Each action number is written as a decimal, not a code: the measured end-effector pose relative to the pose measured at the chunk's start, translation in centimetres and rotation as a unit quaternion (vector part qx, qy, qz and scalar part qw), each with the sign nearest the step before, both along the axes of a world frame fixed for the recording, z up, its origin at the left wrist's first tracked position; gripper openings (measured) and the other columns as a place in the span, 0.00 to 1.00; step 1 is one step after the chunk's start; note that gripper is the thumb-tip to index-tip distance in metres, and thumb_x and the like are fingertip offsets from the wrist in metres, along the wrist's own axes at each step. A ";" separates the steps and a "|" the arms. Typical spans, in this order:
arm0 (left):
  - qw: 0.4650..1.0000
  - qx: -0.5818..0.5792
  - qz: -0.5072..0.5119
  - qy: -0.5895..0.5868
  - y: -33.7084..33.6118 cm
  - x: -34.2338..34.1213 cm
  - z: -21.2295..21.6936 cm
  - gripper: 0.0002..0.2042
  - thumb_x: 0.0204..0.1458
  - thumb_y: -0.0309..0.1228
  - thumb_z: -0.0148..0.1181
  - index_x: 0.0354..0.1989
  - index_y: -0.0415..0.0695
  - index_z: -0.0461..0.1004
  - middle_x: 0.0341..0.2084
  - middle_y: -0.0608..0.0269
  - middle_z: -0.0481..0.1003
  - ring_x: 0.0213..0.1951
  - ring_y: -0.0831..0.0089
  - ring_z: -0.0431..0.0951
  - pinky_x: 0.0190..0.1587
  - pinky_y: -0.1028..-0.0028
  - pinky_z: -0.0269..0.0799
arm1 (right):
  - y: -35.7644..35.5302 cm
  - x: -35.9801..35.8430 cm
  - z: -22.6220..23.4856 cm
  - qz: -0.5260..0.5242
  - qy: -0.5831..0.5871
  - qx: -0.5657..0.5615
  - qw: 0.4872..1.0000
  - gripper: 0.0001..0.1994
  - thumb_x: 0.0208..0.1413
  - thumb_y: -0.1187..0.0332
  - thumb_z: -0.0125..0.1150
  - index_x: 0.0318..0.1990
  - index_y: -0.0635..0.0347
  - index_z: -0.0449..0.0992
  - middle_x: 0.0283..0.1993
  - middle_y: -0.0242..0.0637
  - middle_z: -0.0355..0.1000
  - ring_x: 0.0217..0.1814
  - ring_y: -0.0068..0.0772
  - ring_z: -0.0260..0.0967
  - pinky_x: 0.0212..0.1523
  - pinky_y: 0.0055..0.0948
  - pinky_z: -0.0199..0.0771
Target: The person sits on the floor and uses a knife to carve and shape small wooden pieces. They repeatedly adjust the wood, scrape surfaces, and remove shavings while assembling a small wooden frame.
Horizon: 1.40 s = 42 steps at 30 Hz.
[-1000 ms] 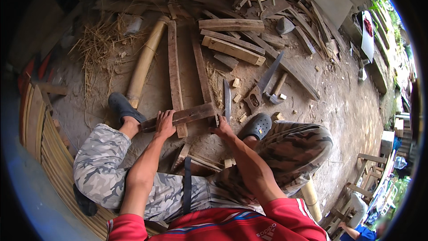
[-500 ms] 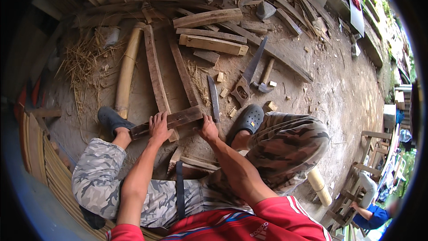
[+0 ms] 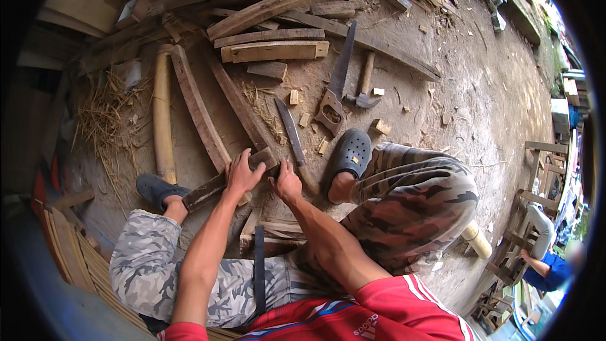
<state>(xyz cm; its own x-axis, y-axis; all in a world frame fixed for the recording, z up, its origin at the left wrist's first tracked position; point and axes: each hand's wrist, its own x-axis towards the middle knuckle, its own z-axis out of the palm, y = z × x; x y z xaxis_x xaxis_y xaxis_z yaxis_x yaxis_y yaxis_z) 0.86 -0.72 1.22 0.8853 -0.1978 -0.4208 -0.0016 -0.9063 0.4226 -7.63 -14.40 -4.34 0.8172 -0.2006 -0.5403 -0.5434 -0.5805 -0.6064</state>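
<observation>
Dirt floor (image 3: 454,120) has two long boards (image 3: 197,104) down; left hand (image 3: 242,175) grips short board (image 3: 207,193), not let go; right hand (image 3: 288,183) grip, can't tell.

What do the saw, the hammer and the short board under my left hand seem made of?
Saw: grey, metallic-looking blade, probably steel; brown grip, likely wood. Hammer: dull grey head, probably metal; tan handle, apparently wood. Short board: unpainted-looking dark wood, judging by its streaked brown faces.
</observation>
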 end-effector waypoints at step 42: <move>0.963 0.065 0.204 0.165 -5.1 5.8 -7.4 0.30 0.43 0.45 0.64 0.47 0.28 0.76 0.50 0.35 0.75 0.54 0.48 0.76 0.57 0.60 0.72 | 0.2 -0.1 0.4 0.023 0.040 -0.017 0.999 0.33 0.56 0.54 0.61 0.61 0.71 0.60 0.54 0.61 0.69 0.46 0.62 0.74 0.44 0.50 0.77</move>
